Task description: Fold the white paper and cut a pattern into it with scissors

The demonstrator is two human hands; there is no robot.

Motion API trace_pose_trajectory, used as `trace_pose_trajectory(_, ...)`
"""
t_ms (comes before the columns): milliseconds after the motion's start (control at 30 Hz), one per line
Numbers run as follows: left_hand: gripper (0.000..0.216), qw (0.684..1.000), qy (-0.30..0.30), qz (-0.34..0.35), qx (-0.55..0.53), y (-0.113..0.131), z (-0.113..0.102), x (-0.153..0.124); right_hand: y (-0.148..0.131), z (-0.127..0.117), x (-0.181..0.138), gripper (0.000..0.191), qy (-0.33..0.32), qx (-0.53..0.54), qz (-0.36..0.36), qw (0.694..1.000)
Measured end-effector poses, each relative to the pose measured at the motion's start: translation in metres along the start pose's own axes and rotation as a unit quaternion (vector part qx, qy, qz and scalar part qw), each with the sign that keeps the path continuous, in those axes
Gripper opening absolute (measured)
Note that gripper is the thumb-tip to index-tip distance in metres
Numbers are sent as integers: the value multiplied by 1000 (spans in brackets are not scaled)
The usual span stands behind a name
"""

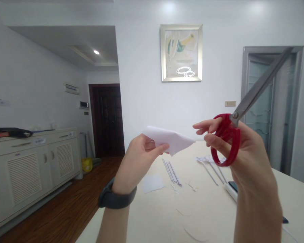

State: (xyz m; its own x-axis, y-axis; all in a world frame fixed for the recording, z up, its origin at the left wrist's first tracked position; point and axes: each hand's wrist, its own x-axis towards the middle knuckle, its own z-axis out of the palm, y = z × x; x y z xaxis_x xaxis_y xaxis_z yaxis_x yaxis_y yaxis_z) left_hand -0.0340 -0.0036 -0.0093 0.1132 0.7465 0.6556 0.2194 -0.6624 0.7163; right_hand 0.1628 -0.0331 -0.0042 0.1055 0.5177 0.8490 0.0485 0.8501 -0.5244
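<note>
Folded white paper (171,139) is raised above the table (210,209), its free point turned toward the scissors (235,118).
- Left hand (139,158): grip pinched on the paper's near edge.
- Right hand (245,158): grip closed through the red loops. Blades together, tipped up and away, likely to keep them off the sheet.
- Below: paper strips (171,170) and a scrap (152,183).
- Sideboard (32,162): doors shut, contents unseen.

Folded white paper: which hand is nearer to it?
Left. The left hand pinches the folded white paper at its left end; the right hand, gripping the red-handled scissors, is just right of the paper's far tip.
</note>
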Motion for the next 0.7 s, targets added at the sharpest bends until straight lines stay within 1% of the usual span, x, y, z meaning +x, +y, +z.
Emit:
trace_pose_trajectory(67, 20, 1000, -22, -6, 5, -1, -1, 0, 3, -3, 1, 16, 16, -29, -1, 999)
trace_pose_trajectory(100, 22, 999, -31, -6, 6, -1, -1, 0, 4, -3, 3, 16, 7, -44, 9, 999)
trace_pose_trajectory(167, 26, 999, -52, -2, 7, -1, -1, 0, 9, -3, 5, 17, -39, -66, 45, 996)
trace_pose_trajectory(300, 23, 995, -93, 12, 24, -1, 1, -1, 22, 2, 11, 18, -178, -47, 121, 975)
trace_pose_trajectory(333, 21, 995, -97, 18, 31, -1, 1, -1, 25, 4, 12, 19, -202, -35, 132, 970)
trace_pose_trajectory(400, 20, 995, -90, 30, 42, -1, 2, -1, 31, 6, 14, 21, -228, -22, 143, 963)
trace_pose_trajectory(567, 27, 996, -72, 31, 46, 1, 2, -1, 37, 8, 15, 22, -228, 17, 148, 962)
trace_pose_trajectory(700, 36, 995, -61, 51, 67, 7, 2, -4, 36, 10, 17, 21, -176, 45, 133, 974)
